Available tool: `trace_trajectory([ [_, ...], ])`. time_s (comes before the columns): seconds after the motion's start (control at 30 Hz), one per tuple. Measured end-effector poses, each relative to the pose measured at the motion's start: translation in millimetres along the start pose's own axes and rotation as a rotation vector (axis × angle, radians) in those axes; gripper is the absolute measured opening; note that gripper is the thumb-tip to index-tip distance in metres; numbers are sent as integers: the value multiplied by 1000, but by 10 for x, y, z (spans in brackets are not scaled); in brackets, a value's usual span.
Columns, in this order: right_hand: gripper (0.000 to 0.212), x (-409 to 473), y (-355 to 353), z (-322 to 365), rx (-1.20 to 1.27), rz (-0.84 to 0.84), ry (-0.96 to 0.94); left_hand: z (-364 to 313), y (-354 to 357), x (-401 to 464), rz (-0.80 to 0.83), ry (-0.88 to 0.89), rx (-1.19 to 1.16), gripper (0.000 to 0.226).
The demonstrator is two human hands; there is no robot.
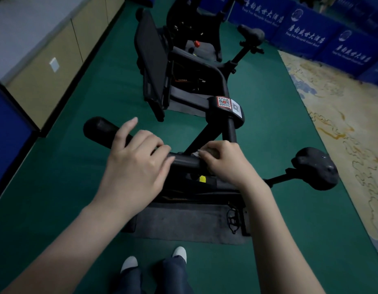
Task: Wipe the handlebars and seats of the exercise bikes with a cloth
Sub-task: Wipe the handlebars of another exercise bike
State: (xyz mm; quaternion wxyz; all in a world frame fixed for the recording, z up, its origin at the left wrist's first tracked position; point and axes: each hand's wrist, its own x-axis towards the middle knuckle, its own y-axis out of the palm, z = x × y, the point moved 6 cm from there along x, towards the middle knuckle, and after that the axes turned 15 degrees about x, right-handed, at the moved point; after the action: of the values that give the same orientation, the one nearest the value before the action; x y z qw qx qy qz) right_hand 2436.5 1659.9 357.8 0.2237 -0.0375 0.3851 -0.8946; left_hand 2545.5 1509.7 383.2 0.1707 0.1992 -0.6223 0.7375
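Nearest to us, our two white shoes [154, 258] are standing on the green floor [279, 145], just short of the grey mat [184, 223] lying under the near exercise bike

We are steadying the black handlebar [184, 163] with our left hand [134, 164]; its fingers are lying loosely bent over the bar, the index finger lifted and straight, so it is resting there, not clamping. Our right hand [224, 163] is curling its fingers round a pale cloth [207, 151], pressing it onto the bar; only a crumpled edge of the cloth is showing past the fingertips, just beside the left fingertips

To wipe well, we judge we should be wrapping the cloth right round the bar and drawing it outward, then shifting the left hand so the part under its fingers gets covered too. Beyond the left fingers the padded grip end [99, 128] is waiting, probably still unwiped

Well to the right of the right fingers, the near seat [315, 168] is sticking out on its post. The stem with the QR sticker [224, 102] is rising just beyond the right fingers, and we may be bumping it when sweeping that way. Farther ahead, a second bike is showing its tilted screen [152, 62] and its own seat [251, 33], with blue banners [311, 30] behind
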Motion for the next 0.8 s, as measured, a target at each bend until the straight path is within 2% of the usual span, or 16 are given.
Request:
trace_trajectory([
  [0.23, 13, 202, 128, 70, 86, 312, 58, -371, 232, -5, 182, -52, -97, 44],
  [0.33, 12, 216, 72, 31, 45, 376, 23, -432, 294, 16, 213, -85, -92, 45],
  [0.43, 14, 117, 47, -9, 37, 307, -63, -436, 320, 21, 222, -134, -110, 44],
  [0.53, 16, -4, -46, -91, -61, 136, -201, -423, 345, 11, 209, -162, -138, 45],
  [0.6, 16, -13, -181, -180, -91, 38, -224, -424, 352, 8, 204, -172, -156, 46],
  [0.8, 13, -41, -177, -173, 5, 75, -278, -445, 329, 16, 181, -195, -167, 47],
])
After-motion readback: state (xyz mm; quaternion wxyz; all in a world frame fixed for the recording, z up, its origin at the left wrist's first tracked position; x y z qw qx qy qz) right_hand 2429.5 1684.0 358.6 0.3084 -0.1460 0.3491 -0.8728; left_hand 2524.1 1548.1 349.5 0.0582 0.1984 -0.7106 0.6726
